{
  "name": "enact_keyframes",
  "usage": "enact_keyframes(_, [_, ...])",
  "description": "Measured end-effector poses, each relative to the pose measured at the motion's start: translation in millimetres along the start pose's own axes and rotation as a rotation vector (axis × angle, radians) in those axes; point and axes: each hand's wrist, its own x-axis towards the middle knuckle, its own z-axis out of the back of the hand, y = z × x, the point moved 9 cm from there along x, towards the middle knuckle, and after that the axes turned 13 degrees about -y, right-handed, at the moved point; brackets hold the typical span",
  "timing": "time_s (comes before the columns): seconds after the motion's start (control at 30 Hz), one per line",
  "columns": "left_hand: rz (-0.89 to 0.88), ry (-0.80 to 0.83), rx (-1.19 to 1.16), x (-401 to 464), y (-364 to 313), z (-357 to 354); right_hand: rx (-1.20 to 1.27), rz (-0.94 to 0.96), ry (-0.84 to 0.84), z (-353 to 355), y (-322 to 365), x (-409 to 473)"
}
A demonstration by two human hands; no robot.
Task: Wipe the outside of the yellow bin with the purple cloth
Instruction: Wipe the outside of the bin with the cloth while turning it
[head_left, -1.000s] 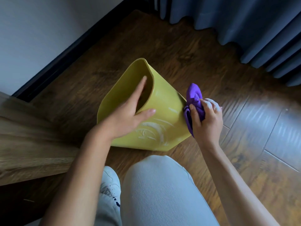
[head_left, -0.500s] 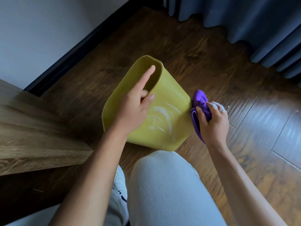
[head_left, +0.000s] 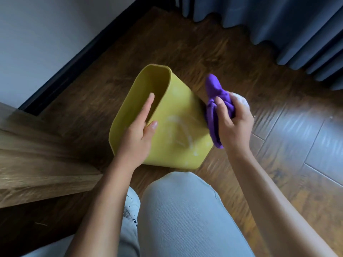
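Note:
The yellow bin [head_left: 178, 112] stands tilted on the wooden floor, its mouth turned up and to the left. White smears streak its near outer wall. My left hand [head_left: 138, 134] grips the bin's rim, with fingers inside the opening and the thumb on the outer wall. My right hand [head_left: 234, 121] is closed around the bunched purple cloth [head_left: 216, 101], which presses against the bin's right side wall. One end of the cloth sticks up above my fingers; the other hangs down beside the bin's lower corner.
A wooden furniture surface [head_left: 37, 160] juts in from the left. A white wall with a dark skirting board [head_left: 78, 62] runs behind the bin. Blue curtains [head_left: 278, 21] hang at the back right. My knee in light trousers [head_left: 178, 216] fills the near foreground.
The bin has turned slightly, its mouth opening more to the left. My right hand with the cloth has risen along the bin's right wall. My left hand keeps its hold on the rim.

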Motion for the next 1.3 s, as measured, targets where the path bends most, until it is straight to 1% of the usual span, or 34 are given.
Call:
enact_keyframes(0.1, [0.028, 0.074, -0.042, 8.5, -3.3, -4.5, 0.103, 0.135, 0.040, -25.4, 52.5, -2.2])
enact_keyframes(0.17, [0.014, 0.064, -0.085, 11.6, -7.6, -6.0, 0.148, 0.208, 0.034, -38.5, 71.1, -11.4])
enact_keyframes(0.27, [-0.021, -0.026, -0.080, 12.2, -8.4, -5.5, 0.131, 0.266, 0.070, -64.6, 70.3, -32.1])
enact_keyframes(0.33, [-0.032, -0.059, -0.074, 11.4, -4.1, -4.8, 0.097, 0.275, 0.135, -83.9, 58.9, -42.7])
enact_keyframes(0.4, [-0.037, -0.090, -0.045, 11.9, 1.6, 1.3, 0.042, 0.273, 0.153, -97.2, 40.3, -46.6])
enact_keyframes(0.47, [0.005, -0.113, -0.066, 14.2, 11.4, 8.0, -0.026, 0.180, 0.131, -101.9, 3.9, -47.8])
enact_keyframes(0.57, [0.082, -0.118, -0.107, 16.6, 22.2, 14.3, -0.133, -0.088, 0.144, -96.7, -67.7, -59.9])
enact_keyframes(0.63, [0.125, -0.114, -0.114, 19.4, 25.0, 15.3, -0.155, -0.235, 0.172, -88.7, -102.8, -75.9])
enact_keyframes(0.7, [0.167, -0.090, -0.140, 22.6, 23.6, 11.2, -0.144, -0.332, 0.152, -77.9, -119.7, -83.5])
enact_keyframes(0.77, [0.192, -0.067, -0.165, 23.2, 17.6, 5.1, -0.083, -0.451, 0.090, -68.2, -125.9, -84.2])
enact_keyframes(0.8, [0.199, -0.070, -0.167, 23.4, 14.3, 3.0, -0.040, -0.508, 0.075, -66.1, -122.3, -85.2])
enact_keyframes(0.83, [0.200, -0.081, -0.162, 24.2, 10.7, 1.9, 0.001, -0.517, 0.081, -66.4, -111.1, -86.4])
enact_keyframes(0.9, [0.196, -0.119, -0.142, 28.9, 5.3, 1.5, 0.081, -0.405, 0.161, -75.4, -68.9, -89.5])
enact_keyframes(1.0, [0.174, -0.174, -0.110, 40.1, 2.6, 3.2, 0.143, -0.140, 0.281, -92.7, -0.6, -90.2])
enact_keyframes(1.07, [0.190, -0.156, -0.094, 48.4, 4.2, -0.4, 0.096, 0.002, 0.301, -103.4, 27.2, -86.0])
enact_keyframes(1.13, [0.194, -0.131, -0.053, 57.6, 5.1, -3.5, 0.026, 0.104, 0.280, -111.4, 33.8, -84.0])
enact_keyframes(1.2, [0.178, -0.138, -0.022, 65.1, 4.9, 0.1, -0.018, 0.114, 0.243, -117.0, 20.6, -84.5])
enact_keyframes(1.23, [0.177, -0.143, -0.024, 66.8, 6.0, 2.7, -0.043, 0.080, 0.223, -118.2, 8.1, -83.9])
enact_keyframes(1.3, [0.201, -0.140, -0.067, 66.9, 10.9, 7.2, -0.117, -0.049, 0.194, -117.3, -31.1, -80.2])
